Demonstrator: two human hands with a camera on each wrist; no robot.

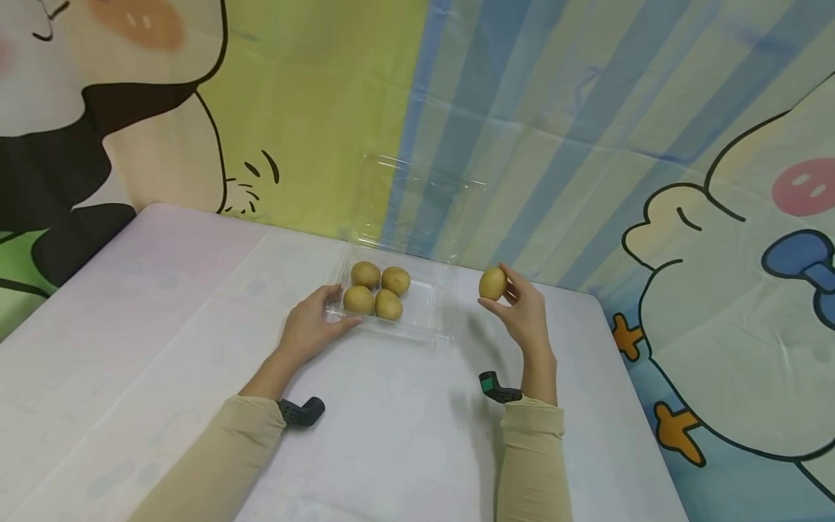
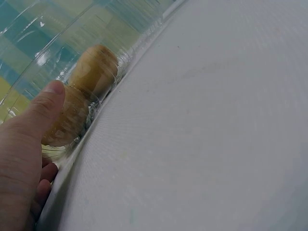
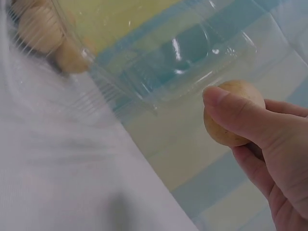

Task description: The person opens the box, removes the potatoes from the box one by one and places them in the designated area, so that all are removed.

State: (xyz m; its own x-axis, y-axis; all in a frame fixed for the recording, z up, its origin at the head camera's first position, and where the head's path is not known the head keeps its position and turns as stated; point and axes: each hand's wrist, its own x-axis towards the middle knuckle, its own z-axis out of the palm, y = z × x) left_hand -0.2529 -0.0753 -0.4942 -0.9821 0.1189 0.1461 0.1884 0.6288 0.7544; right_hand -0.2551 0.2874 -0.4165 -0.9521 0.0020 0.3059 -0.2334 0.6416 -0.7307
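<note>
A clear plastic clamshell container (image 1: 422, 293) sits on the table with its lid (image 1: 417, 203) raised at the back. Several small potatoes (image 1: 388, 304) lie together in its left half, and the right half of the tray is bare. My left hand (image 1: 312, 328) holds the container by its front left corner, the thumb along the front wall and the fingers at the left side. To the right of the container, above the table, my right hand (image 1: 522, 308) pinches a single potato (image 1: 492, 283) between thumb and fingers. The right wrist view shows this potato (image 3: 233, 113) up close.
The white-covered table (image 1: 365, 449) ends at a printed cartoon curtain (image 1: 554, 145) right behind the container. Another curtain panel (image 1: 737, 326) runs along the right side. A dark wrist device (image 1: 303, 412) is strapped on each arm.
</note>
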